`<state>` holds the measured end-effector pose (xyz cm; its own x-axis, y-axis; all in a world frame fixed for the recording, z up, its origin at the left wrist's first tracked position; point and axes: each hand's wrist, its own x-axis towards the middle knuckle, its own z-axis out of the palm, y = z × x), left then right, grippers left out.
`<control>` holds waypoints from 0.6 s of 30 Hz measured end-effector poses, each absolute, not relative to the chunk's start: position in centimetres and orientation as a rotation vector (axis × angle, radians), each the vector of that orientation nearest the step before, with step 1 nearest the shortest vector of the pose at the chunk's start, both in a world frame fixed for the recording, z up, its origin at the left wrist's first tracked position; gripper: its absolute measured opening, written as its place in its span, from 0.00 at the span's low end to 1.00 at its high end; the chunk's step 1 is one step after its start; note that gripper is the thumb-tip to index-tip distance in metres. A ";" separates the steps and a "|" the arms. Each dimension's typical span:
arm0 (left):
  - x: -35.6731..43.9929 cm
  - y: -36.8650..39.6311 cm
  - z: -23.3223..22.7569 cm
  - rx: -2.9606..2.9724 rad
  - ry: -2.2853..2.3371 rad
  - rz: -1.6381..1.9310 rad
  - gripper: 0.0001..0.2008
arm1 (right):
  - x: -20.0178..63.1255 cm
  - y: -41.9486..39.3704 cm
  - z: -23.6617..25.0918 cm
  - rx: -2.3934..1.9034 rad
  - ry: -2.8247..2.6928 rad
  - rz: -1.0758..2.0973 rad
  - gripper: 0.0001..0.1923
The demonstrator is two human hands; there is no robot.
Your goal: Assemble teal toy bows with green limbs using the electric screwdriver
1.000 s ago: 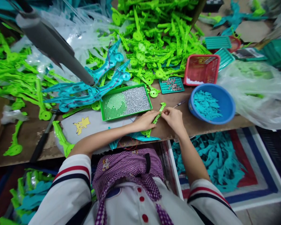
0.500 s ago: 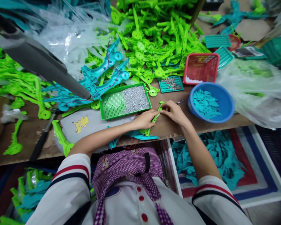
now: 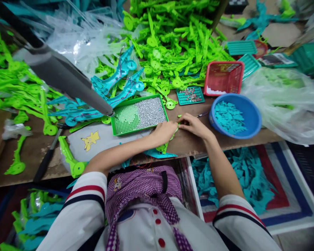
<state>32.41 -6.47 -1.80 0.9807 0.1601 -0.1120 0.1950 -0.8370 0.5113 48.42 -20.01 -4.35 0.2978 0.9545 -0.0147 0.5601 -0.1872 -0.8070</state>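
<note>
Both hands meet over a narrow bright green plastic part [image 3: 162, 149] near the table's front edge. My left hand [image 3: 164, 133] is closed around its middle and covers much of it. At the part's far end my right hand [image 3: 192, 124] pinches with thumb and fingers; any small piece between those fingertips is too hidden to make out. Under the green part lies a flat turquoise plastic piece [image 3: 161, 154]. Just beyond my left hand is a green tray [image 3: 140, 131] with small silvery pieces filling its right half.
A grey pen-shaped tool [image 3: 75, 87] hangs over the tray's left side. To the right stand a blue bowl [image 3: 253, 120] of turquoise pieces and a red basket [image 3: 225, 75]. A small teal tray [image 3: 190, 96], a hammer [image 3: 48, 153] and heaped green parts [image 3: 172, 42] lie around.
My left hand has slid right and slightly forward along the green part, closer to my right hand. The hanging grey tool's tip has swung right over the tray's edge.
</note>
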 end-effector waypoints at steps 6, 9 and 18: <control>32.5 -6.0 0.2 2.757 0.220 -0.198 0.14 | 48.6 -20.0 -4.5 -1.857 -1.357 0.743 0.14; 31.8 -6.3 0.5 2.812 0.193 -0.297 0.17 | 48.9 -19.9 -4.5 -1.854 -1.373 0.765 0.15; 30.9 -6.5 -0.7 2.786 0.211 -0.340 0.16 | 48.1 -20.6 -4.3 -1.853 -1.340 0.809 0.14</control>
<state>30.86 -6.45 -0.68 0.9607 0.1060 -0.2567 0.1835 -0.9360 0.3002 48.12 -20.63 -4.28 0.2694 0.9593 -0.0844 0.5213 -0.2189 -0.8248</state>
